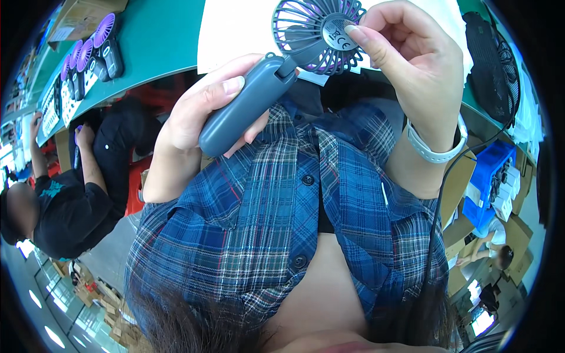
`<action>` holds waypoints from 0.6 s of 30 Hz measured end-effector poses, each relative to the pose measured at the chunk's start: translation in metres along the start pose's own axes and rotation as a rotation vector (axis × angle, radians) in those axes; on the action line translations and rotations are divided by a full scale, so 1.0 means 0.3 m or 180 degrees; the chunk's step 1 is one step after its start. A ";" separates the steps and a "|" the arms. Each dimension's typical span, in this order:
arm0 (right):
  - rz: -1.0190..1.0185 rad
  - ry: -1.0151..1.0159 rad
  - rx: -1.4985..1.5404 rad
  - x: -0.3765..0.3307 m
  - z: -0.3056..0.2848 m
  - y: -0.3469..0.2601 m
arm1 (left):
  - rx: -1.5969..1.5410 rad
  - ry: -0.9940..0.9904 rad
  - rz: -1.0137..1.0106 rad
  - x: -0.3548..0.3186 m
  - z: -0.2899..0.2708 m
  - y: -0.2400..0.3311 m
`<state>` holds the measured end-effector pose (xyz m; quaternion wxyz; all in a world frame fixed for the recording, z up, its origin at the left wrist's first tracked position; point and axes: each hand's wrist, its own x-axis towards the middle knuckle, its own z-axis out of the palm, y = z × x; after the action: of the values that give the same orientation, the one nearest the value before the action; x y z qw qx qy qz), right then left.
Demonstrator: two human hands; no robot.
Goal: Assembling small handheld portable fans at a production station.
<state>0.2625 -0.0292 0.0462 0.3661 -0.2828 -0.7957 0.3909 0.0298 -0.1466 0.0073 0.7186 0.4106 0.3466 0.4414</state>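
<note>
- Purple-faced fans (85, 55) sit clustered on the green bench (156, 41) at your far left.
- Your left hand (200, 112) has its fingers wrapped round the blue-grey handle, thumb pressed along its back. Should that grip loosen, the smooth casing could slip, as it sits before your shirt and past the bench edge.
- Your handheld fan (250, 109) slants between both hands, its dark cage uppermost over the white sheet (232, 35). Leaning on the cage could make the head swing at the neck joint or bend the thin ribs.
- Your right hand (421, 65) brings thumb and index finger close together at the rim of the silver disc (338, 34); you cannot tell here whether they pinch its edge or merely press it. A sideways rub might crease or shift the disc's face.
- Just beside your right wrist, a black cable (450, 167) runs down; a wide elbow movement could snag it.
</note>
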 end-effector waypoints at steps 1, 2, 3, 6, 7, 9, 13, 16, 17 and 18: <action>0.0402 0.0109 0.0003 0.004 0.008 -0.032 | 0.0013 -0.0063 0.0010 0.003 -0.001 0.003; 0.0801 0.0209 0.0014 0.009 0.013 -0.060 | 0.0029 -0.0113 0.0020 0.005 -0.002 0.007; 0.0819 0.0208 0.0000 0.007 0.022 -0.071 | 0.0027 -0.0189 0.0026 0.017 -0.018 -0.008; 0.0912 0.0315 -0.1208 0.020 0.056 -0.113 | 0.0048 -0.0243 0.0031 0.032 -0.021 -0.008; 0.0889 0.0274 -0.1142 0.023 0.061 -0.083 | 0.0067 -0.0273 0.0035 0.031 -0.017 -0.003; 0.0037 0.0414 -0.1216 0.021 0.050 0.068 | 0.0005 -0.0255 0.0076 0.036 -0.016 0.000; 0.0480 0.0254 0.0579 -0.002 0.063 0.198 | -0.0254 -0.0267 0.0223 0.049 -0.004 -0.009; 0.0986 0.0063 0.1777 -0.021 0.095 0.235 | -0.0496 -0.0332 0.0263 0.070 0.007 -0.026; 0.1023 -0.0014 0.2095 -0.025 0.109 0.244 | -0.0532 -0.0369 0.0305 0.079 0.000 -0.034; 0.1058 -0.0095 0.2420 -0.025 0.119 0.246 | -0.0563 -0.0399 0.0345 0.088 -0.007 -0.038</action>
<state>0.2503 -0.0099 -0.0329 0.3648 -0.2463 -0.5434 0.7148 0.0418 -0.1247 -0.0073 0.7474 0.3906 0.2380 0.4819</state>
